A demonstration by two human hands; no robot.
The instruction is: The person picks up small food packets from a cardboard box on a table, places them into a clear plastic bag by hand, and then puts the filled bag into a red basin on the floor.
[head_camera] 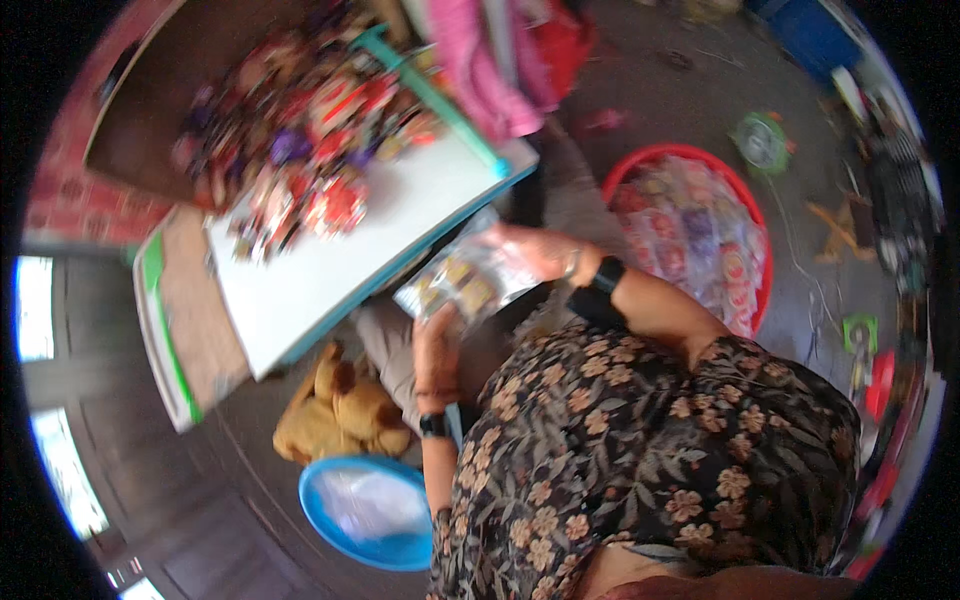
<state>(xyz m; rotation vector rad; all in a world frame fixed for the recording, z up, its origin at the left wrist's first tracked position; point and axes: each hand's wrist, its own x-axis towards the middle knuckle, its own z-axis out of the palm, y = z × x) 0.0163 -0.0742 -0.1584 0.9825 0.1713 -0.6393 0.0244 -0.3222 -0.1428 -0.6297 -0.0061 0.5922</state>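
Observation:
A clear plastic bag (pixel 491 262) with several yellowish items inside is held over my lap, just off the near edge of a white-topped table (pixel 307 292). My right hand (pixel 536 251) grips its right end. At the bag's lower left side is my left hand (pixel 439 330), its fingers against the plastic and partly blurred. On the table lies a pile of small wrapped items (pixel 322 142) in red, purple and gold, too blurred to name more exactly.
A turquoise bar (pixel 435 97) lies across the table's far right side. To the right stands a red basin (pixel 763 277) full of filled clear bags. A blue basin (pixel 311 517) holding clear plastic sits at lower left, beside a tan plush-looking object (pixel 345 412). Pink cloth (pixel 480 67) hangs beyond the table.

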